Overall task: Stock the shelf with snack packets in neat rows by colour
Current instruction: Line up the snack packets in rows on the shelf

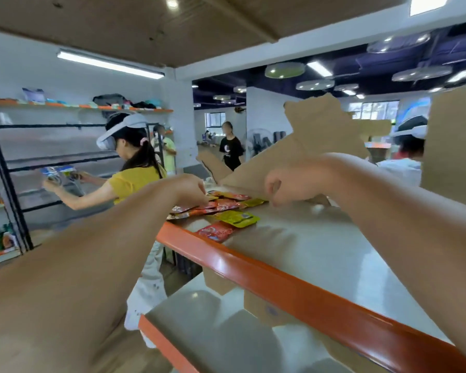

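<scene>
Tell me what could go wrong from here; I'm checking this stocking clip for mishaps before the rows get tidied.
1. The red packet lies right at the orange front rail of the shelf; a brush from the left forearm, which crosses that corner, could knock it off.
2. Red and yellow packets overlap in the pile by the left hand, so colours may stay mixed.
3. The right hand works against the cardboard box flap, which could snag or push packets.

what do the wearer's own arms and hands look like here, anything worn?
Both forearms are bare right up to the frame edges, with no sleeves showing. The left hand and right hand have no gloves; no watch, ring or wristband is visible, though motion blur softens detail.
</scene>
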The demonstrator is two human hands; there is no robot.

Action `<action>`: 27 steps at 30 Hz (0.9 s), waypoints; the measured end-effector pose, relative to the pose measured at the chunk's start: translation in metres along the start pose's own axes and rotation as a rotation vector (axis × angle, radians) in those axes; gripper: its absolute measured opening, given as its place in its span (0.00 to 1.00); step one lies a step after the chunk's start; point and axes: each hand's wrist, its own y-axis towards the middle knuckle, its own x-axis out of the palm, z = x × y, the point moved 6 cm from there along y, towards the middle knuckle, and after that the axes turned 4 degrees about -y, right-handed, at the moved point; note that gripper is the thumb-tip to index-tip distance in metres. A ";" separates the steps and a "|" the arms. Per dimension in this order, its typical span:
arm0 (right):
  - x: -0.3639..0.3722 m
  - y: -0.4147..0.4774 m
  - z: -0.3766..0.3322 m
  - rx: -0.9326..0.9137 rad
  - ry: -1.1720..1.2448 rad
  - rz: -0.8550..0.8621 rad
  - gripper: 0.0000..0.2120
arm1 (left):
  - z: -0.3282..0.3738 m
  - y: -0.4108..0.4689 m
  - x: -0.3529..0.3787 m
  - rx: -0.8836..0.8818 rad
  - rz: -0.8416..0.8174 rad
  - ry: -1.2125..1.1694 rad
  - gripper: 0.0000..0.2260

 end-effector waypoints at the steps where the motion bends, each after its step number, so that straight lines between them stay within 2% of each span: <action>1: -0.001 0.014 -0.005 0.010 -0.012 -0.011 0.12 | -0.008 0.015 0.004 0.019 -0.043 0.023 0.15; 5: -0.001 0.080 -0.019 0.102 -0.073 -0.057 0.14 | -0.021 0.061 0.009 0.160 -0.150 0.008 0.16; 10: 0.012 0.143 -0.029 0.181 -0.051 -0.116 0.15 | -0.017 0.093 0.011 0.331 -0.158 -0.056 0.15; 16: 0.045 0.174 -0.020 0.274 0.029 -0.011 0.18 | -0.027 0.103 0.023 0.383 -0.089 -0.314 0.14; 20: 0.054 0.173 -0.008 0.293 0.015 0.092 0.16 | -0.036 0.101 0.014 0.412 0.038 -0.384 0.11; 24: 0.043 0.167 -0.002 0.353 0.021 0.200 0.04 | -0.041 0.100 0.007 0.391 0.186 -0.415 0.09; 27: 0.024 0.158 0.007 0.414 0.072 0.284 0.06 | -0.043 0.095 -0.004 0.391 0.350 -0.439 0.10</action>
